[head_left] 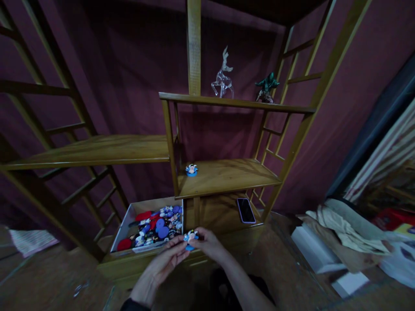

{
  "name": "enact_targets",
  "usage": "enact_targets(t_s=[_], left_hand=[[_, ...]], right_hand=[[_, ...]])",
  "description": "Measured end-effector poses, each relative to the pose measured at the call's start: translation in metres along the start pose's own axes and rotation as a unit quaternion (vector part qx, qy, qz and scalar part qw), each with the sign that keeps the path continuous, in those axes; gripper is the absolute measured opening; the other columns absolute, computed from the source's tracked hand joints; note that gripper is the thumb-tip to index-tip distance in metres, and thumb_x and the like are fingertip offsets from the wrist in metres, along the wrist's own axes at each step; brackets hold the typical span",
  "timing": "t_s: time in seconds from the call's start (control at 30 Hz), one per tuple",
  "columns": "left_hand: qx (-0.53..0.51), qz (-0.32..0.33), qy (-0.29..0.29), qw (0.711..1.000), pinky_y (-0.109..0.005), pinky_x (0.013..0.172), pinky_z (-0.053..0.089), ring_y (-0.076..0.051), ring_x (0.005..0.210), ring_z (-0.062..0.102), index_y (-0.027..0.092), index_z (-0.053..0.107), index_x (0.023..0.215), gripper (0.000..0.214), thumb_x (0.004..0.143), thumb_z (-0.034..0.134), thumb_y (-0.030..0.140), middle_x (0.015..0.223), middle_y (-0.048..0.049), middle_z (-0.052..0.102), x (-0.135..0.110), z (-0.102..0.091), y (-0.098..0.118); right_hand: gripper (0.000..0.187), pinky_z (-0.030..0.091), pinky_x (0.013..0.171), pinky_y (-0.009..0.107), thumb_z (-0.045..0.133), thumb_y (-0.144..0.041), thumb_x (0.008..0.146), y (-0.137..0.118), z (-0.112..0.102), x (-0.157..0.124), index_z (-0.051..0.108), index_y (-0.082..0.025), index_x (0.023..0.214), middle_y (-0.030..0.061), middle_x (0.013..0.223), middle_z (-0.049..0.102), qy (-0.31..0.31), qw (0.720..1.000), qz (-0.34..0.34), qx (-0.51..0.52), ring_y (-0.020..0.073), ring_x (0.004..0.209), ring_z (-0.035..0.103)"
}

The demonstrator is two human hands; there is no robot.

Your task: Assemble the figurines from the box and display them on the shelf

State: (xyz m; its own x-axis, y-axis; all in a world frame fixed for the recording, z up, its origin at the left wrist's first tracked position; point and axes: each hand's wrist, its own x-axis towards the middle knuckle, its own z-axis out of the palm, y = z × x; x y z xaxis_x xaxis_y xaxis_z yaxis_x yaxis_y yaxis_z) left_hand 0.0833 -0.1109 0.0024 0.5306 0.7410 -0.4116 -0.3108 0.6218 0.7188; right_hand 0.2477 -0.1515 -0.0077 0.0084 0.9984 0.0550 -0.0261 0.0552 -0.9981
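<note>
Between my two hands is a small toy figurine [191, 236] with blue and white parts on a round blue base. My left hand [169, 258] has its fingertips against the figurine's left side. From the right, my right hand [209, 245] pinches the same figurine. A similar figurine [191, 170] stands upright on the middle shelf [227, 176], near its left end. Just behind my left hand sits an open white box [122, 233] full of small figurines and parts in purple, red, white and black.
A phone [246, 211] lies on the bottom shelf [214, 216]. A clear deer figure [223, 75] and a green figure [267, 87] stand on the upper right shelf [240, 103]. A left shelf [97, 149] overhangs the box. White boxes [316, 248] and cloth lie on the floor at right.
</note>
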Motion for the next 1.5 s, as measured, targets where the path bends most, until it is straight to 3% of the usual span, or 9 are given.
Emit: enact_targets(t_s=[0.23, 0.47, 0.73, 0.9, 1.07, 1.23, 1.5], left_hand=[[0.009, 0.0, -0.028, 1.0, -0.028, 0.077, 0.051, -0.015, 0.076, 0.065, 0.012, 0.062, 0.085, 0.022, 0.065, 0.07, 0.01, 0.085, -0.0069, 0.067, -0.012, 0.029, -0.019], [0.037, 0.086, -0.006, 0.996, -0.028, 0.079, 0.049, -0.015, 0.08, 0.063, 0.015, 0.064, 0.084, 0.025, 0.061, 0.074, 0.015, 0.086, -0.0054, 0.066, -0.042, 0.06, -0.024], [0.054, 0.208, 0.015, 0.977, -0.029, 0.081, 0.048, -0.013, 0.076, 0.061, 0.014, 0.062, 0.086, 0.03, 0.059, 0.075, 0.017, 0.079, -0.0034, 0.064, -0.066, 0.105, 0.019], [0.043, 0.26, 0.019, 0.964, -0.03, 0.079, 0.048, -0.013, 0.075, 0.061, 0.014, 0.06, 0.088, 0.036, 0.056, 0.076, 0.02, 0.08, -0.0035, 0.065, -0.063, 0.14, 0.05], [0.063, 0.28, 0.014, 0.958, -0.031, 0.079, 0.048, -0.015, 0.078, 0.061, 0.013, 0.06, 0.087, 0.035, 0.057, 0.075, 0.024, 0.084, -0.0056, 0.066, -0.056, 0.167, 0.061], [0.092, 0.295, 0.009, 0.951, -0.03, 0.078, 0.048, -0.015, 0.077, 0.061, 0.012, 0.062, 0.088, 0.035, 0.057, 0.074, 0.023, 0.086, -0.0068, 0.066, -0.055, 0.177, 0.067], [0.17, 0.323, 0.068, 0.929, -0.025, 0.067, 0.046, -0.011, 0.062, 0.058, 0.012, 0.062, 0.094, 0.043, 0.054, 0.074, 0.019, 0.075, -0.0037, 0.067, -0.044, 0.167, 0.076]], right_hand=[[0.034, 0.043, 0.073, 0.029, 0.067, -0.043, 0.063, 0.0, -0.009, -0.029, 0.06, -0.018, 0.085, 0.0013, 0.08, 0.062, 0.073, 0.996, -0.004, 0.05, 0.0173, 0.077, 0.056], [0.033, 0.044, 0.071, 0.032, 0.066, -0.046, 0.064, -0.009, -0.007, -0.043, 0.06, -0.019, 0.082, 0.003, 0.08, 0.062, 0.109, 0.992, -0.019, 0.061, 0.0194, 0.076, 0.056], [0.022, 0.044, 0.078, 0.031, 0.061, -0.038, 0.072, -0.09, -0.002, -0.034, 0.058, -0.02, 0.085, 0.0024, 0.084, 0.062, 0.089, 0.989, -0.11, 0.051, 0.0184, 0.082, 0.057], [0.027, 0.043, 0.081, 0.033, 0.061, -0.035, 0.072, -0.138, -0.016, -0.022, 0.057, -0.02, 0.094, 0.0031, 0.089, 0.063, 0.06, 0.988, -0.138, 0.044, 0.0182, 0.085, 0.058], [0.028, 0.044, 0.081, 0.033, 0.062, -0.038, 0.069, -0.166, -0.033, -0.018, 0.058, -0.019, 0.09, 0.0039, 0.088, 0.064, 0.073, 0.985, -0.15, 0.048, 0.0189, 0.086, 0.058], [0.03, 0.046, 0.075, 0.031, 0.064, -0.037, 0.065, -0.172, -0.038, -0.01, 0.058, -0.018, 0.088, 0.0035, 0.084, 0.064, 0.1, 0.985, -0.126, 0.061, 0.0174, 0.078, 0.059], [0.03, 0.045, 0.077, 0.031, 0.063, -0.034, 0.065, -0.162, -0.042, 0.014, 0.058, -0.018, 0.089, 0.0024, 0.083, 0.065, 0.095, 0.988, -0.122, 0.015, 0.0166, 0.079, 0.059]])
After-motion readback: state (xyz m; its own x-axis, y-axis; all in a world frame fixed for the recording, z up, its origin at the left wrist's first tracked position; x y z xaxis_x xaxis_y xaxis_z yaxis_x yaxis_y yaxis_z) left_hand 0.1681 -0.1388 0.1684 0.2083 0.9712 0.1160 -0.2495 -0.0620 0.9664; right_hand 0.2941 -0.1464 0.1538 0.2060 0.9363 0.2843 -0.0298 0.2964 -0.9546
